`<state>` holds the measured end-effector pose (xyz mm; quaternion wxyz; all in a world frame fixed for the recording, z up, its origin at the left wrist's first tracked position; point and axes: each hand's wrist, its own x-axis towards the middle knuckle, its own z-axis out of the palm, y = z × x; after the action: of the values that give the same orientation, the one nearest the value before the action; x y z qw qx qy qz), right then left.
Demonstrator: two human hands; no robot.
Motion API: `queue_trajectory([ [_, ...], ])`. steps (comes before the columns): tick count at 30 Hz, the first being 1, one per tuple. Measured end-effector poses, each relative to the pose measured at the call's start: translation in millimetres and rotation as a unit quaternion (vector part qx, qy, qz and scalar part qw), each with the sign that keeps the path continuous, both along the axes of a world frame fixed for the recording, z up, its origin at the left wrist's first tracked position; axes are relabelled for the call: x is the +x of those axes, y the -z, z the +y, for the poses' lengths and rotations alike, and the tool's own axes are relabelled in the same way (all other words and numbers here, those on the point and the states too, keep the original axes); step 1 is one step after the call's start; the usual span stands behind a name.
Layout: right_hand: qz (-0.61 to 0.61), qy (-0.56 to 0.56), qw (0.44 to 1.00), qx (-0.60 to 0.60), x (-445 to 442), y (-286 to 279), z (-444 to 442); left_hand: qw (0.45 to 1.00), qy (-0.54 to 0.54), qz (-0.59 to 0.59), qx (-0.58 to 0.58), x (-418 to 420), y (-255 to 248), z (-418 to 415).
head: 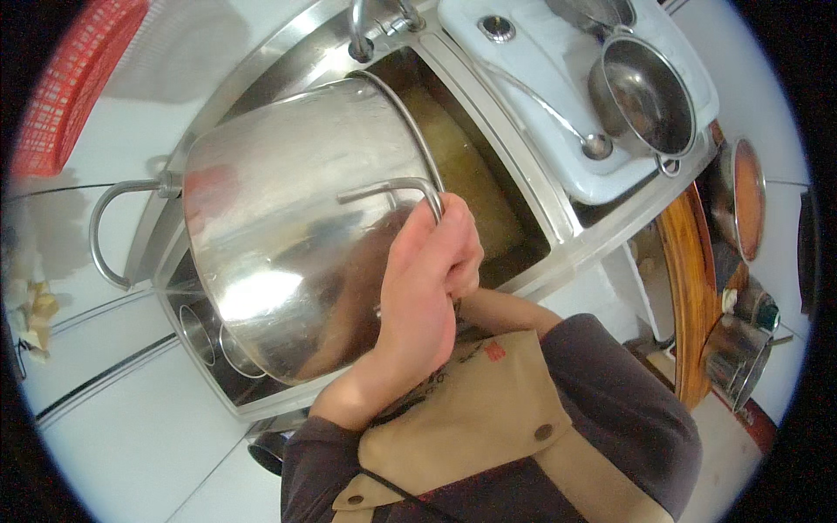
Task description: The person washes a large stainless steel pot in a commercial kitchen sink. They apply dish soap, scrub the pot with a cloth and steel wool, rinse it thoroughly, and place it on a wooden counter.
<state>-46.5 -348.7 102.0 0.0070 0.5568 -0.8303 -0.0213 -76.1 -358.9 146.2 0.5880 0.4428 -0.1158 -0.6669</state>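
Observation:
A large stainless steel stockpot (301, 196) lies tipped on its side over the metal sink (529, 163), its rim towards the right. My left hand (428, 261) is closed around one bent metal handle (392, 186) of the pot. The opposite loop handle (98, 229) sticks out past the sink's left edge. Cloudy yellowish liquid (471, 176) stands in the sink beside the pot's mouth. My right forearm (510, 310) reaches in behind my left wrist, which hides the right hand. The inside of the pot cannot be seen.
A faucet (359, 39) rises at the sink's back. To the right, a white plastic tub (543, 65) holds a ladle (592, 145) and a steel pan (654, 98). A red plastic basket (72, 85) is at upper left. Metal containers (196, 333) sit below the stockpot; a curved wooden edge (693, 294) stands right.

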Motion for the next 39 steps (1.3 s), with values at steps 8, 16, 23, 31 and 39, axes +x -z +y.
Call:
queue_trajectory([
  [8,-0.481,-0.204,0.826,0.212,-127,280,-15,0.985,-0.110,-0.122,-0.054,95,-14,41],
  [16,-0.437,-0.247,0.860,0.091,-170,265,-34,0.939,-0.243,-0.231,0.071,171,124,105],
  [23,-0.451,-0.287,0.845,0.015,-145,227,-33,0.875,-0.228,-0.367,0.218,222,223,176],
  [31,-0.440,-0.269,0.855,-0.052,-120,160,-72,0.660,0.100,-0.744,0.027,76,174,149],
  [39,-0.576,-0.301,0.759,-0.040,-93,95,-72,0.674,0.045,-0.736,-0.055,51,187,96],
])
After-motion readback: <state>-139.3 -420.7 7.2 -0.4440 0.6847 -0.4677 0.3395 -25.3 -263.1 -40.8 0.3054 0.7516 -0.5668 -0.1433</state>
